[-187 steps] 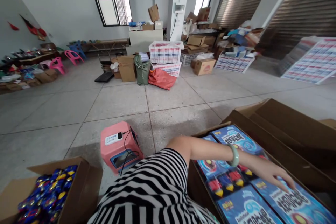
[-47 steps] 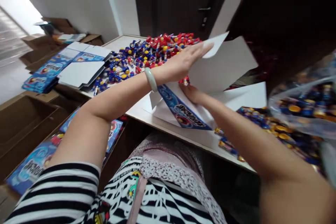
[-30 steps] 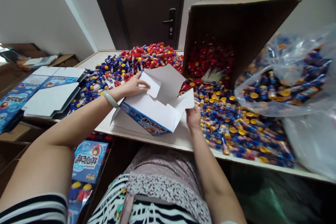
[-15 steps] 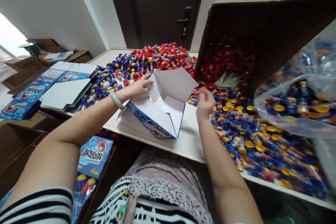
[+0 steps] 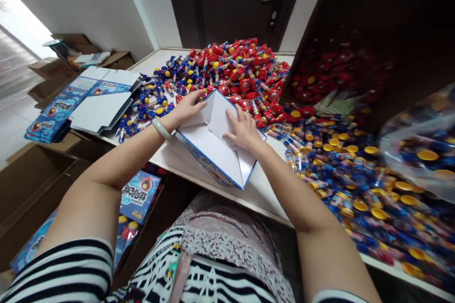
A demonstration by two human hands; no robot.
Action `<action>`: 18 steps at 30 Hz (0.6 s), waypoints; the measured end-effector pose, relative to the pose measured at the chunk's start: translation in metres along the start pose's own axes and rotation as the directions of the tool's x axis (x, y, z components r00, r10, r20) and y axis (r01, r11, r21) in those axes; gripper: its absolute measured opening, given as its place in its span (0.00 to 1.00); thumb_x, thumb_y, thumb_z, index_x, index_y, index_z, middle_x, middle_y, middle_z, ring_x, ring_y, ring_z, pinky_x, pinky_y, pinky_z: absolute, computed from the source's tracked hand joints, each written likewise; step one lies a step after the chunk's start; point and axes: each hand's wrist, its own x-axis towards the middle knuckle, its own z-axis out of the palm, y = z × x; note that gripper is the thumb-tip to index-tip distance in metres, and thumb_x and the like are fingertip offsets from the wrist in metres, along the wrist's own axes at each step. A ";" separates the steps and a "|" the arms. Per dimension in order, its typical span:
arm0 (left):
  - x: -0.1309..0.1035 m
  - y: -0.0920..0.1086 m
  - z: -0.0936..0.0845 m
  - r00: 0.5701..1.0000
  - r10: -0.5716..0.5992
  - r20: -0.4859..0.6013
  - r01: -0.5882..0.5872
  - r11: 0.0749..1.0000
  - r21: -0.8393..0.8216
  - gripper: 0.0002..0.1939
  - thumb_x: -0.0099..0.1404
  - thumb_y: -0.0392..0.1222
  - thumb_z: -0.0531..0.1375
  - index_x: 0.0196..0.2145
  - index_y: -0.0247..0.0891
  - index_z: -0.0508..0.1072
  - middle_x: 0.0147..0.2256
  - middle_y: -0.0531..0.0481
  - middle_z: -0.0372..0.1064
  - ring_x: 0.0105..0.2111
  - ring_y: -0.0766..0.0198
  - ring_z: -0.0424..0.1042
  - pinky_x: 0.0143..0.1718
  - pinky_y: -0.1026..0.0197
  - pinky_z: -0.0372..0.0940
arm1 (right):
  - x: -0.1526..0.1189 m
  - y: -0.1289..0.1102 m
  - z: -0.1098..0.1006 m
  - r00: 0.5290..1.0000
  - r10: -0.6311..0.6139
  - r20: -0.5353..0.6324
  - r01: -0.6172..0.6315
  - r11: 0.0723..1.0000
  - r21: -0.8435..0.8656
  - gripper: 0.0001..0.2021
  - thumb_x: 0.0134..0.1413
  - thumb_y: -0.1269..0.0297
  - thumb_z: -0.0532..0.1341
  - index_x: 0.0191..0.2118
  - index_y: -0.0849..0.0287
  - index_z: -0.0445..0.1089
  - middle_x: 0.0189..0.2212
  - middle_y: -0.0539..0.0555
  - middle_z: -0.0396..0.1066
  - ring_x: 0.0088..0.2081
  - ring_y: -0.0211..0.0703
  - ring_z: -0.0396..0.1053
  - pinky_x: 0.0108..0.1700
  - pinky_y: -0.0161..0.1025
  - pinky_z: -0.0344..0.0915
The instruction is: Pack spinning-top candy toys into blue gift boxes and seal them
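A blue printed cardboard box [image 5: 213,170] with a white inside sits tilted at an angle near the table's front edge. My left hand [image 5: 190,110], with a pale bangle at the wrist, grips the box at its back left side wall. My right hand [image 5: 243,130] lies with spread fingers against the white inner panel towards the back of the box. Part of the box's inside is hidden beneath that hand. Just behind the box is a heap of red toy-like pieces [image 5: 245,83] with clear tubes, and blue ones [image 5: 149,97] lie to its left.
Folded printed cartons [image 5: 103,113] are stacked at the left. Many blue tubes with yellow caps [image 5: 355,189] cover the right side, near a clear plastic bag [image 5: 398,137]. A big carton [image 5: 355,23] stands at the right back. Open brown cartons [image 5: 31,180] are at lower left.
My right hand has moved left from beside the box onto its inner panel. The back flap that stood up is now folded down inward. My view has shifted somewhat.
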 end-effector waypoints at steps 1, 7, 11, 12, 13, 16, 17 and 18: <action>-0.018 0.001 -0.008 0.987 0.016 -0.159 -0.022 0.999 -0.035 0.19 0.65 0.43 0.58 0.53 0.39 0.70 0.53 0.43 0.71 0.55 0.54 0.70 0.60 0.51 0.65 | -0.001 0.007 -0.002 0.999 -0.026 0.030 0.025 0.999 0.025 0.45 0.55 0.53 0.66 0.73 0.51 0.46 0.74 0.62 0.34 0.70 0.71 0.44 0.66 0.70 0.48; -0.170 -0.016 -0.010 0.940 -0.295 0.169 0.339 0.853 -0.397 0.13 0.61 0.52 0.65 0.27 0.42 0.73 0.28 0.49 0.73 0.31 0.60 0.73 0.39 0.55 0.73 | -0.009 0.036 -0.009 0.998 -0.055 0.006 0.053 0.989 0.141 0.45 0.54 0.48 0.64 0.73 0.48 0.44 0.74 0.61 0.36 0.71 0.71 0.40 0.66 0.71 0.46; -0.179 -0.050 0.049 0.840 -0.493 0.225 0.510 0.575 -0.640 0.29 0.45 0.56 0.73 0.43 0.42 0.75 0.44 0.45 0.76 0.49 0.52 0.74 0.52 0.52 0.70 | -0.004 0.019 0.003 0.989 0.025 -0.144 0.001 0.984 0.178 0.44 0.52 0.43 0.65 0.69 0.55 0.51 0.68 0.65 0.49 0.69 0.65 0.47 0.68 0.65 0.46; -0.170 -0.056 0.064 0.857 -0.489 0.165 0.436 0.514 -0.739 0.32 0.43 0.59 0.73 0.44 0.43 0.74 0.46 0.45 0.76 0.53 0.50 0.72 0.55 0.50 0.68 | -0.002 0.013 0.006 0.982 0.047 -0.181 -0.014 0.983 0.181 0.46 0.50 0.42 0.66 0.69 0.56 0.50 0.67 0.66 0.50 0.68 0.65 0.48 0.67 0.65 0.46; -0.159 -0.060 0.077 0.869 -0.483 0.109 0.358 0.459 -0.813 0.34 0.41 0.62 0.72 0.44 0.44 0.73 0.47 0.46 0.76 0.57 0.48 0.69 0.57 0.48 0.66 | 0.000 0.007 0.009 0.977 0.063 -0.202 -0.027 0.984 0.179 0.49 0.48 0.41 0.67 0.70 0.57 0.47 0.67 0.67 0.50 0.68 0.66 0.48 0.67 0.66 0.46; -0.133 -0.064 0.101 0.874 -0.481 0.069 0.266 0.355 -0.896 0.36 0.38 0.69 0.69 0.40 0.45 0.73 0.46 0.46 0.76 0.63 0.44 0.61 0.61 0.44 0.63 | 0.003 -0.006 0.015 0.977 0.099 -0.187 -0.076 0.989 0.127 0.56 0.47 0.42 0.68 0.72 0.58 0.37 0.68 0.70 0.46 0.68 0.70 0.47 0.66 0.70 0.45; -0.130 -0.064 0.104 0.874 -0.476 0.099 0.288 0.342 -0.895 0.37 0.36 0.69 0.70 0.40 0.45 0.73 0.45 0.46 0.77 0.64 0.42 0.61 0.61 0.43 0.63 | 0.003 -0.008 0.015 0.976 0.117 -0.183 -0.101 0.990 0.097 0.56 0.48 0.42 0.68 0.73 0.60 0.36 0.68 0.72 0.45 0.67 0.72 0.47 0.65 0.70 0.45; -0.128 -0.063 0.107 0.880 -0.456 0.134 0.310 0.336 -0.890 0.37 0.35 0.69 0.70 0.40 0.45 0.74 0.44 0.46 0.77 0.64 0.41 0.60 0.61 0.42 0.63 | 0.002 -0.009 0.015 0.973 0.136 -0.188 -0.125 0.990 0.068 0.56 0.48 0.43 0.68 0.73 0.61 0.36 0.68 0.73 0.45 0.67 0.74 0.47 0.65 0.71 0.45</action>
